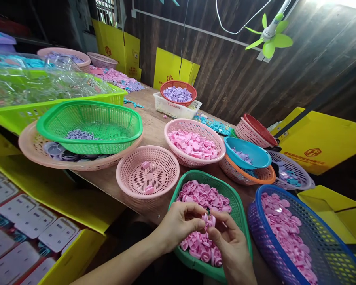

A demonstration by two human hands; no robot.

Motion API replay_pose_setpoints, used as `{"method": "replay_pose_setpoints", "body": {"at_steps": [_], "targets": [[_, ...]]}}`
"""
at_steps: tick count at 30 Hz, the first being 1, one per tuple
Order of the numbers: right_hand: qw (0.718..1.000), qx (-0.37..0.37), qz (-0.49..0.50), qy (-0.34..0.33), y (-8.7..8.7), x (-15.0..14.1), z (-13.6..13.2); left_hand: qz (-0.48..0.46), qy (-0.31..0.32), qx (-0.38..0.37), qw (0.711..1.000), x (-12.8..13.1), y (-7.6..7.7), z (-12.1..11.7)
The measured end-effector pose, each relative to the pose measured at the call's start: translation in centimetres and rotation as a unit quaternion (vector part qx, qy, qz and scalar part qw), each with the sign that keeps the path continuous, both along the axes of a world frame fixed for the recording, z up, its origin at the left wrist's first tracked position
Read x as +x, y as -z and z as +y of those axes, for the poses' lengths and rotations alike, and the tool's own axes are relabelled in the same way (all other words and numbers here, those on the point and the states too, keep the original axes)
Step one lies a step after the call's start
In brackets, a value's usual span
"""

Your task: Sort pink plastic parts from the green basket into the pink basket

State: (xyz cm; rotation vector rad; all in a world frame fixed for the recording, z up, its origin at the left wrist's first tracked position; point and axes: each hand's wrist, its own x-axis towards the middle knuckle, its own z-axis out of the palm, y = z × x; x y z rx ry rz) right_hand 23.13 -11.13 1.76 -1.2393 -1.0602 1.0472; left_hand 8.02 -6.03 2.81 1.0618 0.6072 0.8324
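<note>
Over a dark green basket (245,221) of round pink plastic pieces (200,194), both my hands meet at a small pink plastic part (208,220). My left hand (184,223) pinches it from the left between thumb and fingers. From the other side my right hand (230,241) grips the same part, its fingers closed around it. The part's exact shape is partly hidden by the fingertips. Just beyond my left hand stands a shallow pink basket (123,178) with two small pink pieces (145,165) lying apart on its bottom.
Behind is a pink basket (169,148) of pink blocks. A blue basket (258,198) with round pink pieces stands at the right. Further left, a green basket (89,106) rests on a wider peach basin (26,152). Boxed white panels (26,213) lie low at the left.
</note>
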Motion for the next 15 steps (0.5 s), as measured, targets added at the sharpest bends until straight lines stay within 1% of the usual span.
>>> {"method": "replay_pose_setpoints", "body": {"at_steps": [2,5,10,12,14,15], "targets": [[1.000,-0.001,0.003,-0.013,-0.3,-0.1,0.0,0.026,0.002,0.020,0.999,-0.4,-0.3,0.1],[0.999,0.002,0.017,-0.028,-0.3,-0.4,0.0,0.036,0.001,0.035,0.999,-0.8,-0.3,0.3],[0.999,0.006,0.036,-0.011,0.6,-1.6,0.1,0.015,0.003,0.017,1.000,-0.3,0.5,0.0],[0.999,-0.011,0.037,-0.031,0.6,-1.7,0.4,0.021,0.012,0.020,1.000,-0.4,0.4,0.1],[0.997,-0.032,0.012,-0.074,0.2,-0.9,1.0,0.070,0.015,0.064,0.995,-1.5,-0.2,1.1],[0.995,-0.040,-0.015,-0.089,0.0,0.1,1.5,0.112,0.000,0.107,0.988,-2.4,-0.6,1.9]]}}
